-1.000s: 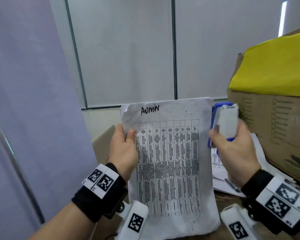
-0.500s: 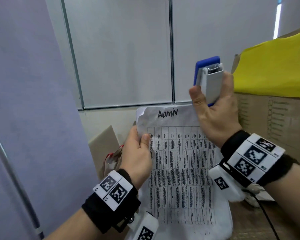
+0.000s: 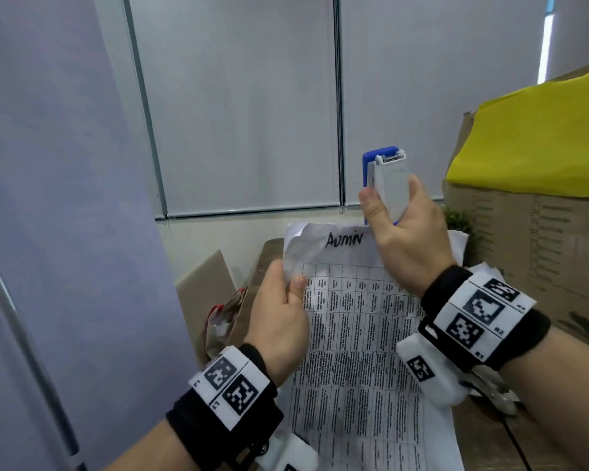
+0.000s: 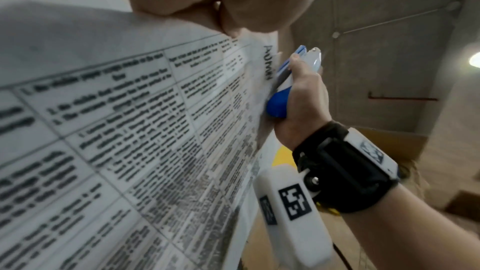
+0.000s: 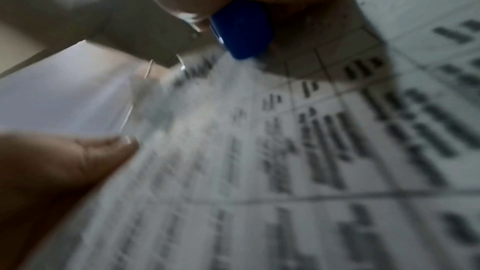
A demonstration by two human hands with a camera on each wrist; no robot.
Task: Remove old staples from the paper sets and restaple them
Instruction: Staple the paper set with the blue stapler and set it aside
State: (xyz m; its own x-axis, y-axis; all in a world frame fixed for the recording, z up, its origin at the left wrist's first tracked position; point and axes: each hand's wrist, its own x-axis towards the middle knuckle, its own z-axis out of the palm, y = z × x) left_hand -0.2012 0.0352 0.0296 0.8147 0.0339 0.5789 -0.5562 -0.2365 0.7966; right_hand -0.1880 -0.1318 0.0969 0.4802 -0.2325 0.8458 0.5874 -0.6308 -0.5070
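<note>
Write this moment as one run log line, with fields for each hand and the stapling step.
left hand: pinches paper set | right hand: grips stapler | restaple: not yet done

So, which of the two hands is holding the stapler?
The right hand grips the blue and white stapler, raised above the sheet's top edge. The left hand only pinches the "Admin" paper set near its top left corner.

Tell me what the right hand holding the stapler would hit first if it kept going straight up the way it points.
Probably nothing nearby. The right hand points the stapler up past the paper set, toward the window blind; depth is unclear.
</note>
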